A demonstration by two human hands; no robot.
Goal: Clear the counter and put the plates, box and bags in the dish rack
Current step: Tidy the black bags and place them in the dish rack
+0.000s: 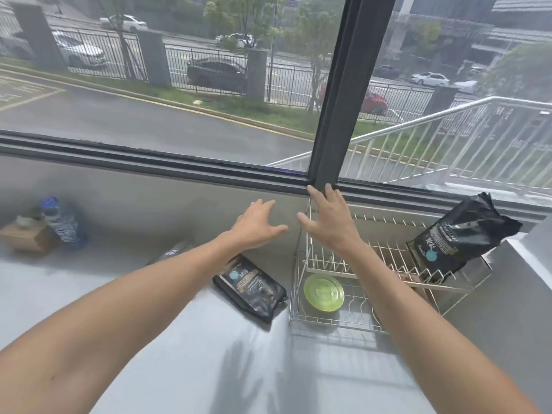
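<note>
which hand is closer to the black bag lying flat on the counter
Left. The left hand hovers open just above and behind the black bag on the counter; the right hand is farther right, over the dish rack's back left corner.

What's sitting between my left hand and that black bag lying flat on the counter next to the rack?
Nothing visible. The left hand hangs open in the air above and just behind the black bag, which lies flat on the counter left of the dish rack, with only bare counter around it.
</note>
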